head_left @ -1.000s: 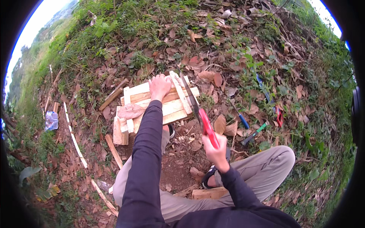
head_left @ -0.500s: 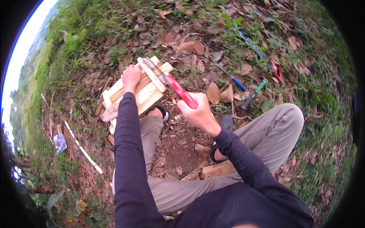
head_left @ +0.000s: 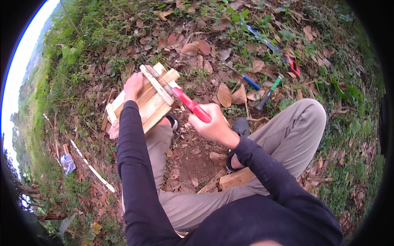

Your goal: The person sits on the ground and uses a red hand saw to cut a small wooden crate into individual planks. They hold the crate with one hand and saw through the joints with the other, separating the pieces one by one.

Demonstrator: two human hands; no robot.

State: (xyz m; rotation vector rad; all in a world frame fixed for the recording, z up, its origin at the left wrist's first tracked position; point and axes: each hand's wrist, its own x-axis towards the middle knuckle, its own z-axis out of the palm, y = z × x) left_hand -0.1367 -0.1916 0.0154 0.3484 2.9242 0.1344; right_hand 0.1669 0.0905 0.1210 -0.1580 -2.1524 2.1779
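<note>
A small construction of pale wooden slats (head_left: 152, 110) rests tilted near my left shin and shoe. My left hand (head_left: 134, 86) is closed over its far left side, fingers curled down on the wood. My right hand (head_left: 212, 125) is wrapped round the red handle of a saw (head_left: 190, 103). The saw's narrow blade runs up and left from the handle, against a crosswise strip (head_left: 157, 85) at the construction's right end. I see the blade almost edge-on, and its far end is hard to make out.
At the upper right lie another saw (head_left: 293, 66) with a red handle, a blue-handled tool (head_left: 251, 83) and a green-and-black hammer (head_left: 269, 92). A wood block (head_left: 236, 179) sits between my legs. To the left are a pale strip (head_left: 95, 170) and a plastic bag (head_left: 67, 163). Dry leaves cover the ground.
The whole view has shifted slightly. The slatted wood and both hands appear a little further left and lower. Both grips are the same, and the saw still lies against the crosswise strip.
</note>
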